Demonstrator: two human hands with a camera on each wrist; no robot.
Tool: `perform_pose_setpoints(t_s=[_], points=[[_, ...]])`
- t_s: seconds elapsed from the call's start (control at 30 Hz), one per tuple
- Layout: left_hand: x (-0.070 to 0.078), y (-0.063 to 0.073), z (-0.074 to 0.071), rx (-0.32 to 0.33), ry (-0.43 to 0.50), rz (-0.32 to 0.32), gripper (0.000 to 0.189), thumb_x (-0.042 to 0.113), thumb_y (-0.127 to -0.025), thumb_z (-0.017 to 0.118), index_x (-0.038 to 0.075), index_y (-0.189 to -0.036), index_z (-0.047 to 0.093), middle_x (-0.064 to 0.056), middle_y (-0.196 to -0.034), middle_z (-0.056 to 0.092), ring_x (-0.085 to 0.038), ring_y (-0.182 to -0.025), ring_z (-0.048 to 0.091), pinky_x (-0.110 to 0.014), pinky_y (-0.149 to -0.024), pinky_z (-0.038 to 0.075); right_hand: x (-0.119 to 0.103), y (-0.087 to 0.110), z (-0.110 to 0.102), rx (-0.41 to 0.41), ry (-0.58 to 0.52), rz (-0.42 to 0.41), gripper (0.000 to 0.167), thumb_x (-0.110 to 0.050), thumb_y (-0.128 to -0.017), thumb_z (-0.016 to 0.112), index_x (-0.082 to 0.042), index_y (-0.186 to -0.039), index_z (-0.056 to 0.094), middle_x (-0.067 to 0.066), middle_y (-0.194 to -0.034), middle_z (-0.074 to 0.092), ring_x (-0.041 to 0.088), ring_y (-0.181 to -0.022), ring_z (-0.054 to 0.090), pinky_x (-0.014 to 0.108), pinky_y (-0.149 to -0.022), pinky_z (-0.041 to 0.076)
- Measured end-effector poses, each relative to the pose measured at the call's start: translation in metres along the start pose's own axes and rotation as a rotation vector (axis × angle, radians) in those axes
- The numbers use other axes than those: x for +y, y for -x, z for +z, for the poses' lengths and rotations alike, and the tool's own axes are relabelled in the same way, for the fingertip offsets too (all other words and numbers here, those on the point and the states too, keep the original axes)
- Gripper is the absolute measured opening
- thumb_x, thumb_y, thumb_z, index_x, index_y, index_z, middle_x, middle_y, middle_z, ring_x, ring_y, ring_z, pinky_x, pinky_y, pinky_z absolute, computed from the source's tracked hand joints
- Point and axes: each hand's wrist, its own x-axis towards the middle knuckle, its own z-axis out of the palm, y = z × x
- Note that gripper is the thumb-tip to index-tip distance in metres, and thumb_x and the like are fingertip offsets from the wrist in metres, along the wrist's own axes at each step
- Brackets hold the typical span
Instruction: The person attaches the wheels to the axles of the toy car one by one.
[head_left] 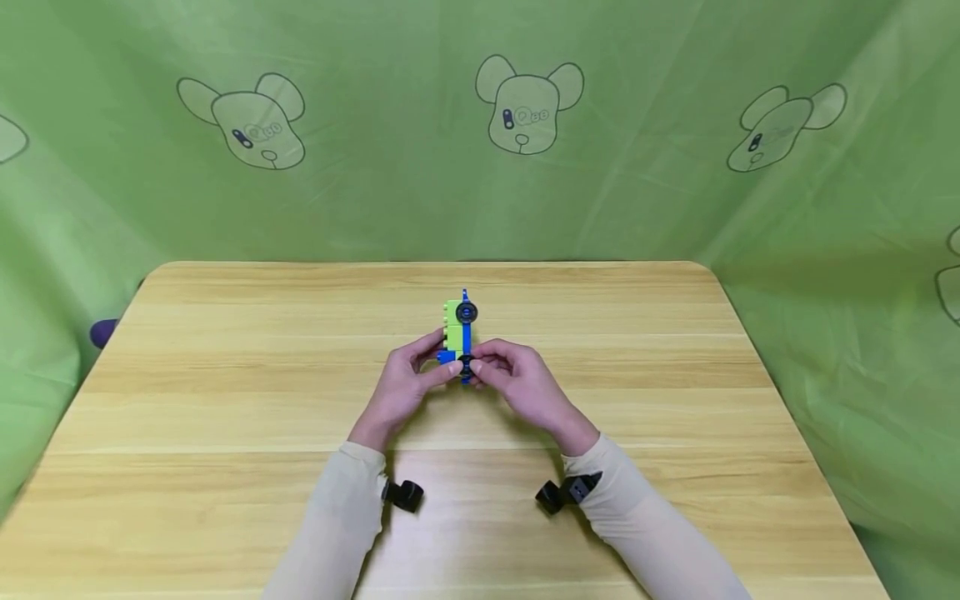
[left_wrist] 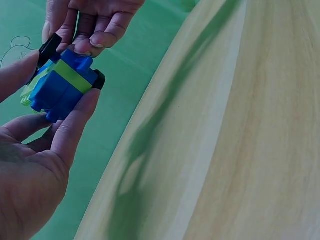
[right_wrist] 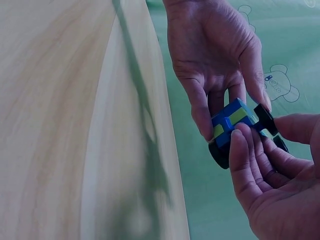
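Note:
A toy car (head_left: 454, 337) of lime-green and blue building blocks is held up above the table, side facing the head camera. A black wheel (head_left: 467, 312) sits at its far end. My left hand (head_left: 397, 387) grips the near end, fingers beneath and thumb against the near wheel. My right hand (head_left: 528, 387) pinches that near wheel, its thumb on the rim. In the right wrist view this wheel (right_wrist: 265, 119) stands out from the body between both thumbs, with the right fingertips touching the blocks. The left wrist view shows blue blocks (left_wrist: 57, 95) with a lime stripe across the end.
The wooden table (head_left: 225, 400) spans the foreground. Green curtains (head_left: 420, 200) with printed bear heads hang behind and at both sides. Black wrist cameras are strapped on the left sleeve (head_left: 330, 508) and the right sleeve (head_left: 637, 508). A purple object (head_left: 102, 333) shows past the left table edge.

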Motion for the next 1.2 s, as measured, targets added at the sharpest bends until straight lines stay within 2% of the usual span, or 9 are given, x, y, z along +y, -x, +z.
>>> perform_pose_setpoints(t_s=[0.23, 0.4, 0.53, 0.67, 0.87, 1.07, 1.2], points=[[-0.0003, -0.0014, 0.0001, -0.005, 0.001, -0.03, 0.061, 0.011, -0.089, 0.074, -0.001, -0.143, 0.047, -0.013, -0.129, 0.059, -0.025, -0.12, 0.054, -0.033, -0.1, 0.047, -0.0011, -0.0002, 0.0016, -0.005, 0.02, 0.001, 0.02, -0.003, -0.098, 0.058, 0.009, -0.113, 0.061, 0.014, -0.095, 0.067, 0.041, -0.086, 0.065, 0.053, -0.08, 0.055], [-0.0016, -0.0019, 0.0006, -0.005, 0.031, -0.047, 0.061, 0.006, -0.089, 0.072, -0.005, -0.143, 0.045, -0.018, -0.128, 0.059, -0.028, -0.116, 0.057, -0.03, -0.093, 0.052, -0.0001, -0.0008, 0.0019, -0.013, 0.022, 0.001, 0.019, -0.003, -0.098, 0.058, 0.009, -0.112, 0.061, 0.014, -0.094, 0.066, 0.037, -0.082, 0.066, 0.053, -0.079, 0.055], [-0.0022, -0.0028, 0.0022, -0.019, 0.051, -0.047, 0.062, 0.005, -0.09, 0.072, -0.006, -0.143, 0.043, -0.02, -0.13, 0.057, -0.03, -0.119, 0.056, -0.03, -0.092, 0.052, -0.0005, -0.0006, 0.0006, -0.005, 0.025, -0.004, 0.017, -0.002, -0.097, 0.058, 0.008, -0.111, 0.062, 0.014, -0.093, 0.066, 0.039, -0.083, 0.065, 0.052, -0.077, 0.056], [-0.0002, -0.0035, 0.0042, -0.031, 0.029, -0.021, 0.062, 0.008, -0.09, 0.072, -0.004, -0.144, 0.044, -0.017, -0.133, 0.057, -0.029, -0.121, 0.055, -0.03, -0.096, 0.05, -0.002, -0.0004, -0.0031, 0.0, 0.026, 0.004, 0.016, -0.002, -0.097, 0.059, 0.007, -0.11, 0.063, 0.014, -0.092, 0.066, 0.044, -0.085, 0.064, 0.052, -0.075, 0.057], [-0.0009, -0.0032, 0.0045, -0.023, -0.055, 0.001, 0.061, 0.012, -0.09, 0.073, 0.0, -0.143, 0.046, -0.013, -0.124, 0.061, -0.025, -0.117, 0.057, -0.033, -0.097, 0.049, -0.0006, -0.0005, -0.0059, -0.026, 0.017, 0.03, 0.015, -0.001, -0.098, 0.057, 0.008, -0.11, 0.061, 0.015, -0.093, 0.065, 0.043, -0.087, 0.063, 0.052, -0.078, 0.056], [0.0004, -0.0017, 0.0039, -0.019, -0.046, -0.02, 0.053, 0.012, -0.097, 0.063, -0.003, -0.144, 0.044, -0.017, -0.122, 0.061, -0.027, -0.114, 0.058, -0.032, -0.094, 0.051, 0.0025, -0.0005, -0.0056, -0.039, -0.032, 0.023, 0.016, 0.001, -0.097, 0.057, 0.009, -0.11, 0.06, 0.017, -0.096, 0.064, 0.039, -0.085, 0.066, 0.044, -0.079, 0.058], [0.0011, -0.002, 0.0029, -0.016, -0.059, -0.015, 0.052, 0.009, -0.096, 0.063, -0.004, -0.143, 0.044, -0.017, -0.122, 0.062, -0.026, -0.114, 0.059, -0.031, -0.094, 0.051, 0.0037, -0.0008, -0.0055, -0.043, -0.064, 0.023, 0.015, 0.002, -0.097, 0.057, 0.009, -0.11, 0.06, 0.017, -0.097, 0.064, 0.04, -0.085, 0.066, 0.048, -0.081, 0.057]])
